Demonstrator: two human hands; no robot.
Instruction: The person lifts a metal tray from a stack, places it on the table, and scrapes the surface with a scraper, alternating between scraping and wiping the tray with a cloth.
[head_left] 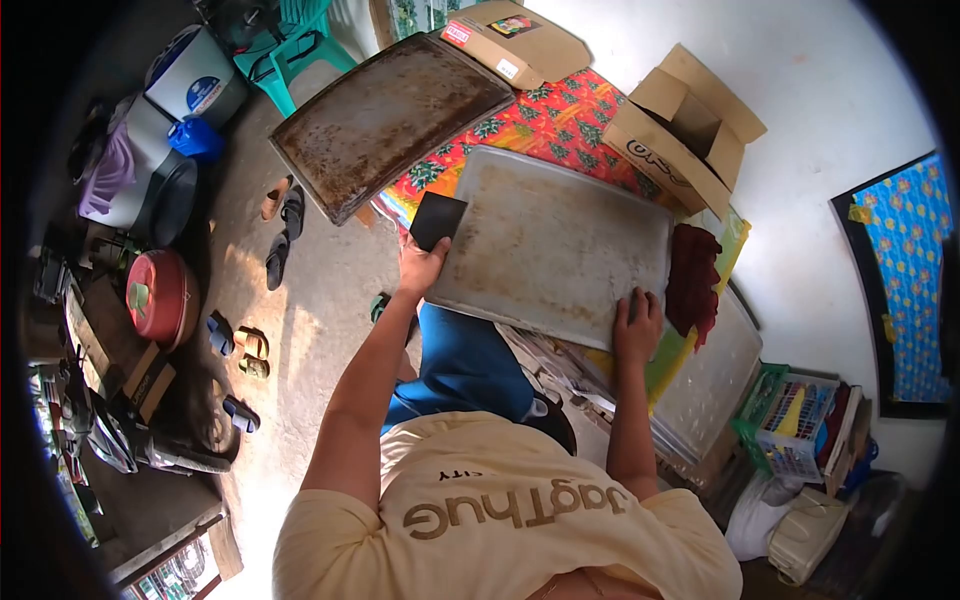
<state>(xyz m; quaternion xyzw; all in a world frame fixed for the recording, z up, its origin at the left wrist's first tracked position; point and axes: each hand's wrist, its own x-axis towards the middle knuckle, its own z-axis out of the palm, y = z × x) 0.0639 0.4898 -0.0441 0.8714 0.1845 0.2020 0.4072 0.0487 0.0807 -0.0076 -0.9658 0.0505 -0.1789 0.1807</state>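
A grey metal baking tray [560,245] with brown stains lies before me, tilted slightly, on the table. My left hand [424,262] is at its left edge, closed on a black square sheet [437,218] that looks like sandpaper. The sheet overlaps the tray's left rim. At the tray's lower right corner, my right hand [638,325] grips the rim, with its fingers curled over the top face. A dark red cloth [694,278] hangs just beyond the right rim. Farther left rests a second, heavily rusted baking tray [390,120].
The table has a red patterned cover [545,120], with a flat cardboard box [515,45] and an open carton [685,130]. More metal trays [710,375] lean at the right near a plastic basket [795,420]. Slippers [283,225] and a red tub [160,298] are on the left.
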